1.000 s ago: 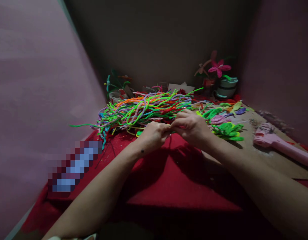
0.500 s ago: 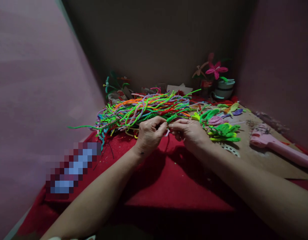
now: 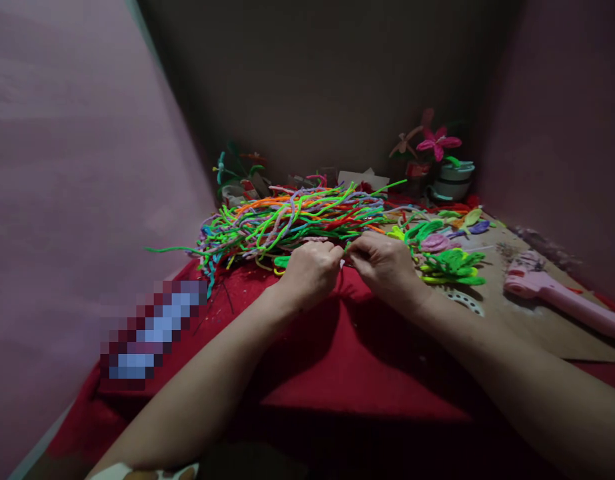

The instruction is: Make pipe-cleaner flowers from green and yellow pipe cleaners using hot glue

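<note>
Two hands meet over the red cloth (image 3: 347,347), just in front of the heap of pipe cleaners (image 3: 287,217). Your left hand (image 3: 312,270) is curled tight, pinching one end of a small piece (image 3: 344,260) that barely shows. Your right hand (image 3: 384,263) is clenched on its other end. This looks like a twisting step, and the next move calls for a firm pinch and short turns. The green leaf shapes (image 3: 452,263) and the pink glue gun (image 3: 557,293) lie to your right.
</note>
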Demonstrator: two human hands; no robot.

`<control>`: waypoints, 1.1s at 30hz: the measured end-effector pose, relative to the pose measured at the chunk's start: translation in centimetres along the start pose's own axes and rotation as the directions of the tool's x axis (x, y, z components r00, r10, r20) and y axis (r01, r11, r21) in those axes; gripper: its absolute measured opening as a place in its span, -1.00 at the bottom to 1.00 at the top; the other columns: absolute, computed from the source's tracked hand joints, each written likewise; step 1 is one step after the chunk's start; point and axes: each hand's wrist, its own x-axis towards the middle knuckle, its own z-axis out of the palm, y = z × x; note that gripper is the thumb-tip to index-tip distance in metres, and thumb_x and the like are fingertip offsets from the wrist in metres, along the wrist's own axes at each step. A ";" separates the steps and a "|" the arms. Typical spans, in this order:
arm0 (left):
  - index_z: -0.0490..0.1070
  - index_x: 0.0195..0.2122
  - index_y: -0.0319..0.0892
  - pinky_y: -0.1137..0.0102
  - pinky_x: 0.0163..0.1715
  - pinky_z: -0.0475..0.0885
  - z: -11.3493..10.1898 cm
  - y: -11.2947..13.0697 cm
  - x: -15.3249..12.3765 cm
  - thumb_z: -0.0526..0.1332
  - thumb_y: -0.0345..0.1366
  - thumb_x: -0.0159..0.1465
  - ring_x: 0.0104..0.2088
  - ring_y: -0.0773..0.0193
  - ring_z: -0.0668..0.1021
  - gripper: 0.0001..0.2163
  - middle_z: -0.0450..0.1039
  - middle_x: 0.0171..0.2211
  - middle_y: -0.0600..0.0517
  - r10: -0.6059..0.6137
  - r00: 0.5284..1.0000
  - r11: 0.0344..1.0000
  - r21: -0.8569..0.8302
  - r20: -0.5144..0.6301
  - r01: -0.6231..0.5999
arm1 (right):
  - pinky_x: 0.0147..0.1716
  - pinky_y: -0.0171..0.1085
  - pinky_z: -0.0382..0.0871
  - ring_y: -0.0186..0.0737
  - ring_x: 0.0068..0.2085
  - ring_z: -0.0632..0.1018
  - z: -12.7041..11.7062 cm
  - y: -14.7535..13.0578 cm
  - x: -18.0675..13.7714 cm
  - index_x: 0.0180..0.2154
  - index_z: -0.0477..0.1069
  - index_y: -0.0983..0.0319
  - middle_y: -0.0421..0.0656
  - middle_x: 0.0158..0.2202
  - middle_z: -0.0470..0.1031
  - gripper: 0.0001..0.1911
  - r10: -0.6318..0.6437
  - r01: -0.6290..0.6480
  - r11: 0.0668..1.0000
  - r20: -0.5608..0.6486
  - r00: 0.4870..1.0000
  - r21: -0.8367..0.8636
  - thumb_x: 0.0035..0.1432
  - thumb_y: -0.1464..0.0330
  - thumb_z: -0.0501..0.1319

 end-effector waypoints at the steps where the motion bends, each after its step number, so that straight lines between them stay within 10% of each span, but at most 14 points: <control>1: 0.40 -0.46 -0.22 0.40 -0.42 0.32 0.0 -0.3 -0.1 0.03 -0.42 0.19 -0.47 0.25 0.47 -0.83 0.44 -0.52 -0.03 -0.019 1.000 1.000 -0.021 0.004 0.020 | -0.40 -0.31 0.20 -0.24 -0.38 0.40 -0.1 0.0 0.1 -0.48 0.47 0.25 -0.12 -0.45 0.43 -0.85 -0.029 0.030 0.999 0.010 1.000 -0.024 0.04 0.46 0.13; 6: 0.44 -0.39 -0.22 0.42 -0.43 0.30 -0.5 -1.3 -0.2 0.05 -0.38 0.20 -0.41 0.26 0.49 -0.82 0.49 -0.41 -0.05 -0.068 0.997 0.987 -0.145 0.041 0.073 | -0.22 -0.22 0.19 -0.11 -0.16 0.35 -0.5 -0.1 0.7 -0.14 0.43 0.28 -0.02 -0.17 0.44 -0.73 -0.227 0.230 0.965 0.039 0.973 -0.123 0.07 0.40 0.18; 12: 0.46 -0.47 -0.18 0.45 -0.40 0.27 -1.0 -1.6 -0.1 0.06 -0.36 0.21 -0.47 0.33 0.46 -0.80 0.49 -0.49 0.02 0.003 0.998 0.970 -0.242 0.070 0.015 | -0.29 -0.18 0.13 -0.16 -0.30 0.35 -0.6 0.0 0.8 -0.33 0.52 0.24 -0.10 -0.44 0.49 -0.82 -0.301 0.354 0.915 0.254 0.919 -0.195 0.15 0.39 0.13; 19: 0.38 -0.49 -0.21 0.40 -0.28 0.25 -1.3 -1.1 -0.1 0.01 -0.41 0.22 -0.47 0.35 0.45 -0.79 0.46 -0.51 0.02 0.147 0.989 0.980 -0.139 0.033 -0.141 | -0.38 -0.30 0.20 -0.26 -0.38 0.41 -1.6 0.6 1.6 -0.52 0.56 0.23 -0.15 -0.46 0.49 -0.86 -0.017 -0.049 0.982 0.341 0.940 0.184 -0.04 0.44 0.21; 24: 0.38 -0.46 -0.20 0.40 -0.26 0.23 -1.2 -1.3 0.0 -0.02 -0.41 0.25 -0.48 0.37 0.42 -0.77 0.44 -0.52 0.05 0.199 0.980 0.971 -0.137 -0.011 -0.198 | -0.49 -0.32 0.20 -0.29 -0.52 0.39 -1.7 1.0 1.7 -0.60 0.53 0.27 -0.19 -0.62 0.46 -0.81 0.153 -0.464 0.787 0.601 0.785 0.405 -0.09 0.37 0.19; 27: 0.41 -0.43 -0.17 0.37 -0.17 0.21 -1.5 -1.7 0.0 -0.01 -0.39 0.27 -0.45 0.38 0.42 -0.77 0.45 -0.48 0.07 0.194 0.979 0.971 -0.131 -0.064 -0.201 | -0.50 -0.33 0.19 -0.33 -0.55 0.36 -1.3 0.8 1.4 -0.62 0.49 0.30 -0.18 -0.65 0.44 -0.82 0.194 -0.542 0.655 0.575 0.795 0.528 -0.12 0.38 0.17; 30: 0.44 -0.34 -0.11 0.28 -0.07 0.17 -2.3 -1.6 -0.2 0.07 -0.31 0.25 -0.26 0.28 0.42 -0.84 0.47 -0.32 0.03 0.040 0.954 0.992 -0.105 -0.298 -0.074 | -0.50 -0.35 0.16 -0.37 -0.55 0.32 -1.1 0.1 1.2 -0.63 0.45 0.30 -0.22 -0.66 0.39 -0.82 0.277 -0.484 0.644 0.409 0.870 0.592 -0.10 0.40 0.14; 33: 0.45 -0.38 -0.15 0.28 -0.15 0.25 -3.0 -0.9 -0.1 0.14 -0.26 0.20 -0.24 0.21 0.41 -0.87 0.45 -0.34 -0.02 -0.332 0.826 0.928 -0.316 -0.455 0.199 | -0.52 -0.36 0.13 -0.39 -0.56 0.29 -1.4 -0.6 1.0 -0.65 0.41 0.30 -0.24 -0.67 0.33 -0.79 0.377 -0.466 0.657 0.278 0.884 0.592 -0.06 0.39 0.13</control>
